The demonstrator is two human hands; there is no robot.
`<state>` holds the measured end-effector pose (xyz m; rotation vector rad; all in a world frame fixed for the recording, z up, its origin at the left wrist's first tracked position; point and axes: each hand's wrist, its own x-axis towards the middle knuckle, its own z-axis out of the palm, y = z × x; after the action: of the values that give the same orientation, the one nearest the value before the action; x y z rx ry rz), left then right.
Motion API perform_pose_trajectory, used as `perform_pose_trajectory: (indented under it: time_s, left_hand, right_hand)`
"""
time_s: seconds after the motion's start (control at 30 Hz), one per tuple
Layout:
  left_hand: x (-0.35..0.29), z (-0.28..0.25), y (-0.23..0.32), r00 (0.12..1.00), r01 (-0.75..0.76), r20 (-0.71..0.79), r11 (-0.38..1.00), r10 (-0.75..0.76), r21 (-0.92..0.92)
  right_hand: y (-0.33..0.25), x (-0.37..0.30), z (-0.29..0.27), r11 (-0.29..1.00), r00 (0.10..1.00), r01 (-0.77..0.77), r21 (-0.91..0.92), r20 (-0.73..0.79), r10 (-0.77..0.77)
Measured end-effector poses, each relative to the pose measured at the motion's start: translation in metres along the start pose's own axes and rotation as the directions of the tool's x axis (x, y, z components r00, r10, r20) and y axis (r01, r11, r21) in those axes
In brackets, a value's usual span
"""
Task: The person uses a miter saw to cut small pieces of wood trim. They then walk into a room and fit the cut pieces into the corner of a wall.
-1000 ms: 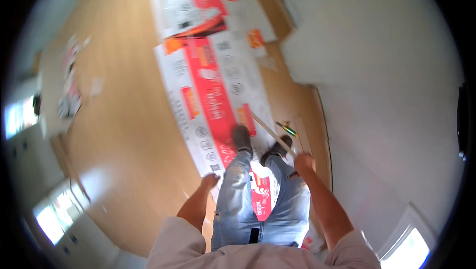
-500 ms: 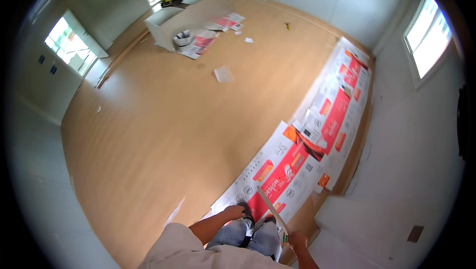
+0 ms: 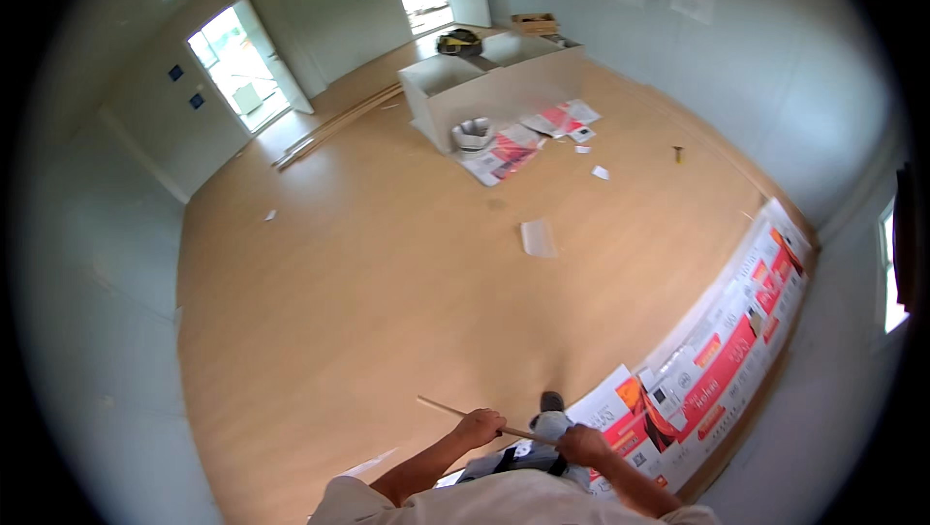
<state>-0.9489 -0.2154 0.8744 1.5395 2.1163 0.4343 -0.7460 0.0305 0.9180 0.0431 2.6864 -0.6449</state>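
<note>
A thin wooden strip [image 3: 441,407] lies across the front of my body, its free end pointing left over the floor. My left hand [image 3: 479,429] is closed around it near its middle. My right hand [image 3: 585,447] grips its right end, close to my legs. One dark shoe [image 3: 551,404] of mine shows ahead of the strip, on the wood-coloured floor [image 3: 368,302]. Beside my right arm begins a row of printed red and white cardboard sheets [image 3: 717,380] laid along the right wall.
A long pale cabinet carcass [image 3: 504,94] stands toward the far wall, with a dark bag [image 3: 459,43] and wooden box [image 3: 535,23] on top. A hammer [image 3: 678,154], a white sheet [image 3: 538,238] and long trim strips [image 3: 334,130] lie on the floor. A door [image 3: 274,55] stands open at left.
My body and view have turned left, off the cardboard onto bare floor. My left hand, free before, now holds the strip too. The strip has swung from pointing ahead to lying crosswise.
</note>
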Motion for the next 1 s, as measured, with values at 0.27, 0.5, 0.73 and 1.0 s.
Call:
perform_pose_trajectory:
  time_s: [0.27, 0.5, 0.73, 1.0]
  left_hand:
    - [-0.012, -0.058, -0.115, 0.776, 0.590, -0.141, 0.786, -0.615, -0.184]
    - [-0.017, -0.062, -0.277, 0.412, 0.705, -0.314, 0.518, -0.855, -0.485]
    - [0.031, -0.260, -0.492, 0.385, 0.834, -0.085, 0.385, -0.919, -0.394]
    - [0.101, -0.390, -0.757, 0.443, 0.841, 0.054, 0.394, -0.895, -0.371]
  right_hand:
    - [0.024, 0.290, -0.202, 0.833, 0.777, 0.548, -0.077, -0.323, -0.541]
    - [0.083, 0.573, -0.239, 0.942, 0.940, -0.050, 0.333, -0.304, 0.157]
    - [0.275, 0.508, -0.099, 0.813, 0.826, 0.128, -0.568, 0.515, 0.229]
    - [0.215, 0.584, -0.124, 0.884, 0.716, -0.227, -0.408, 0.546, 0.435]
